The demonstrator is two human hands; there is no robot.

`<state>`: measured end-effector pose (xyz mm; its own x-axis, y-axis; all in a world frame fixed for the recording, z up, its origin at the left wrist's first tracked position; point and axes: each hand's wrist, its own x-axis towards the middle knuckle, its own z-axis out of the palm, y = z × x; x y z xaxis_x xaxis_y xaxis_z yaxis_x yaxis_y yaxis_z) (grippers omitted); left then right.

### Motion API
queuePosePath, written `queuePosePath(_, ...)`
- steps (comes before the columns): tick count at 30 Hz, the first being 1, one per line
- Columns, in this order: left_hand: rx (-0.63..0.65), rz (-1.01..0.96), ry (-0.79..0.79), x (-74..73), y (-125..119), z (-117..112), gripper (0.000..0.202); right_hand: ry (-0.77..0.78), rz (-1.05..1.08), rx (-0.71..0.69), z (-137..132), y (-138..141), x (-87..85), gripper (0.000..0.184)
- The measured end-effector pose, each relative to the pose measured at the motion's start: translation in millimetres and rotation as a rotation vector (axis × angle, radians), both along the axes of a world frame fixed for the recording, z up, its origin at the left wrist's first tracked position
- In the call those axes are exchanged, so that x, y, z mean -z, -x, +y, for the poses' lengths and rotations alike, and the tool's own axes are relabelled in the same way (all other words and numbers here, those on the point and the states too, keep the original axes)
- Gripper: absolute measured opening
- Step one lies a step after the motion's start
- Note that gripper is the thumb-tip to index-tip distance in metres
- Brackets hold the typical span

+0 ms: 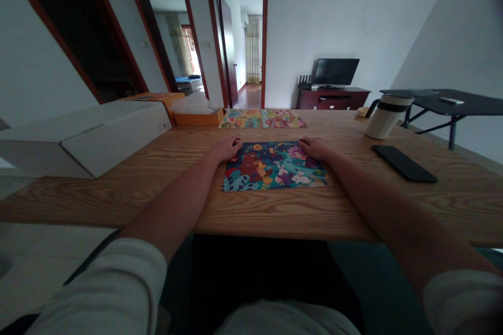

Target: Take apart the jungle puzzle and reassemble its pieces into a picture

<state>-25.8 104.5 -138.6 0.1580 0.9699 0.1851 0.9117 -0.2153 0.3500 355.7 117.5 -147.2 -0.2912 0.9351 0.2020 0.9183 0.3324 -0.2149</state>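
A colourful picture sheet with cartoon animals, rabbits among them, lies flat on the wooden table in front of me. My left hand rests palm down at its upper left corner, thumb and fingers apart. At the upper right, my right hand lies over the sheet's edge with its fingers stretched forward. Both hands touch the sheet without lifting it. Beyond it lies a second, lighter picture sheet in yellow and pink, with a line down its middle.
On the left stand a long white box and an orange open box with clear plastic in it. To the right are a dark phone and a cream mug with a black handle. The wooden table's front edge is near me.
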Motion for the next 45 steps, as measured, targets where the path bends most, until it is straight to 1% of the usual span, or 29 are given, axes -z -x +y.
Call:
queuePosePath(1, 0.002, 0.015, 0.005, -1.0, -2, 1, 0.047, 0.002, -0.017, 0.002, 0, 2, 4.8, 0.051)
queuePosePath(3, 0.005, 0.020, 0.013, -3.4, -3, 3, 0.044, -0.020, -0.048, -0.005, 1, 9, 8.7, 0.054)
queuePosePath(6, 0.015, -0.044, 0.031, -5.8, 0, 1, 0.040, -0.040, -0.073, -0.005, -1, 16, 6.7, 0.058)
queuePosePath(9, 0.014, -0.079, 0.042, -7.7, 3, -4, 0.040, -0.069, -0.071, -0.004, -7, 17, 4.7, 0.059)
queuePosePath(12, 0.012, -0.055, 0.021, -9.6, 1, -8, 0.038, -0.094, -0.084, 0.009, -14, 18, 4.9, 0.058)
queuePosePath(15, 0.010, -0.030, 0.004, -10.9, -2, -10, 0.037, -0.082, -0.118, 0.005, -17, 20, 5.1, 0.056)
queuePosePath(19, 0.000, -0.021, -0.008, -11.4, -5, -13, 0.036, -0.080, -0.126, -0.011, -18, 21, 4.0, 0.059)
queuePosePath(24, -0.029, -0.061, -0.028, -12.1, -6, -15, 0.034, -0.131, -0.127, -0.008, -16, 21, 6.4, 0.059)
queuePosePath(30, -0.028, -0.002, -0.102, -12.6, -8, -14, 0.031, -0.203, -0.086, 0.021, -15, 20, 9.7, 0.054)
queuePosePath(33, -0.023, -0.011, -0.124, -12.6, -9, -14, 0.026, -0.211, -0.028, 0.020, -16, 19, 6.8, 0.048)
queuePosePath(36, 0.000, -0.062, -0.116, -13.1, -9, -16, 0.022, -0.191, 0.083, 0.012, -17, 19, 3.2, 0.040)
queuePosePath(40, 0.011, -0.143, -0.022, -15.0, -6, -16, 0.026, -0.076, 0.321, 0.057, -15, 17, -1.4, 0.025)
queuePosePath(42, 0.016, -0.195, -0.007, -16.0, -4, -16, 0.026, -0.020, 0.422, 0.073, -13, 13, -3.8, 0.019)
queuePosePath(45, 0.035, -0.335, 0.018, -17.5, -2, -16, 0.027, 0.068, 0.596, 0.084, -12, 6, -7.3, 0.020)
